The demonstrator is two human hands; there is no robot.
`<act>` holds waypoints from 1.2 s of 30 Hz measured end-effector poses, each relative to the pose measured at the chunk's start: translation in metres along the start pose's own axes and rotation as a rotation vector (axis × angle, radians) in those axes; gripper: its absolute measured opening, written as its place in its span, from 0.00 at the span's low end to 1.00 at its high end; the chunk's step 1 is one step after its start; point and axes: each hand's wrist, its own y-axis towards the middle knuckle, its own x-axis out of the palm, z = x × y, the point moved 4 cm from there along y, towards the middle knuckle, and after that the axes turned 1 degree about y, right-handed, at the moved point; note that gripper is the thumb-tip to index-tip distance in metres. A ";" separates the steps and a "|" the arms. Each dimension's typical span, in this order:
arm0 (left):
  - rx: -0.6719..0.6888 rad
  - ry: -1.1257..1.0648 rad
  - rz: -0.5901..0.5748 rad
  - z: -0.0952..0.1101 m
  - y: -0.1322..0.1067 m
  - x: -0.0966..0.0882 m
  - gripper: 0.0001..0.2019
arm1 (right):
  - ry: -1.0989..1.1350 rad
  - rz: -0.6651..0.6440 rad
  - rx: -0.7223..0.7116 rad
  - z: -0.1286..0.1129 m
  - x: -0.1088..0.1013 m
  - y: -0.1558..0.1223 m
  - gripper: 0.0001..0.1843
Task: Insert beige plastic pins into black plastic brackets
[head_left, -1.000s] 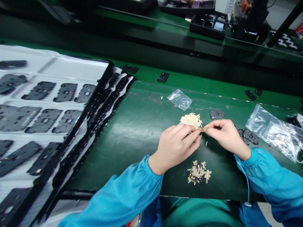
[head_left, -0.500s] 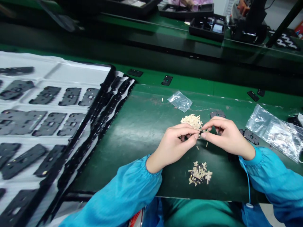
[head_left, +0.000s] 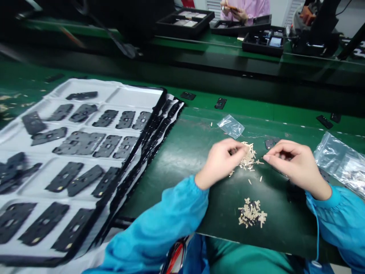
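A loose heap of small beige pieces (head_left: 248, 158) lies on the green bench mat (head_left: 182, 152), and my left hand (head_left: 221, 161) is curled at its left side with the fingertips touching its edge. My right hand (head_left: 293, 165) is to the right of the heap, thumb and forefinger pinched close together. Whatever those fingers hold is too small to make out. A black plate (head_left: 270, 143) lies partly behind my right hand. Nearer me sits a smaller heap of beige and black pieces (head_left: 251, 214), and a few loose pieces are scattered around the larger heap.
To the left, a white plastic tray (head_left: 85, 133) holds several black plates, with more stacked along its edge. Clear plastic bags (head_left: 230, 126) (head_left: 340, 163) lie on the mat. Black trays (head_left: 264, 42) stand on the far bench, behind which a co-worker's pink sleeve (head_left: 245, 7) shows.
My hands have come apart from their meeting point over the heap, now on either side of it. The whole view has shifted, bringing more of the far bench and the co-worker into sight.
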 end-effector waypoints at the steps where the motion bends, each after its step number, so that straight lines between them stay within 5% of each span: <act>1: -0.052 0.060 0.061 -0.008 0.019 -0.008 0.10 | 0.018 0.038 0.012 -0.001 -0.005 0.001 0.07; 7: -0.368 0.280 0.302 -0.059 0.140 -0.047 0.22 | 0.063 0.117 -0.006 -0.008 -0.016 0.000 0.07; 13: -0.413 0.218 0.205 -0.069 0.175 -0.035 0.16 | 0.111 0.141 -0.034 -0.015 -0.023 0.000 0.04; 16: -0.250 0.141 0.159 -0.049 0.161 -0.030 0.09 | 0.172 0.186 -0.007 -0.007 -0.028 0.007 0.07; 20: 0.026 0.066 0.136 -0.007 0.103 -0.024 0.13 | 0.272 0.309 0.074 0.014 -0.029 0.019 0.21; 23: 0.367 -0.087 0.063 0.024 0.045 -0.015 0.15 | 0.398 0.131 0.177 0.023 -0.011 0.021 0.35; 25: 0.472 -0.143 0.070 0.033 0.014 -0.010 0.17 | 0.478 -0.052 0.230 0.021 0.006 0.016 0.39; 27: 0.443 -0.207 0.135 0.031 -0.005 -0.007 0.16 | 0.521 -0.147 0.245 0.015 0.017 0.009 0.38; 30: 0.213 -0.419 0.243 0.019 -0.016 -0.003 0.20 | 0.508 -0.082 0.227 0.008 0.021 0.001 0.38; 36: -0.078 -0.676 -0.089 0.022 -0.025 0.013 0.10 | 0.399 0.006 0.201 0.005 0.019 -0.003 0.35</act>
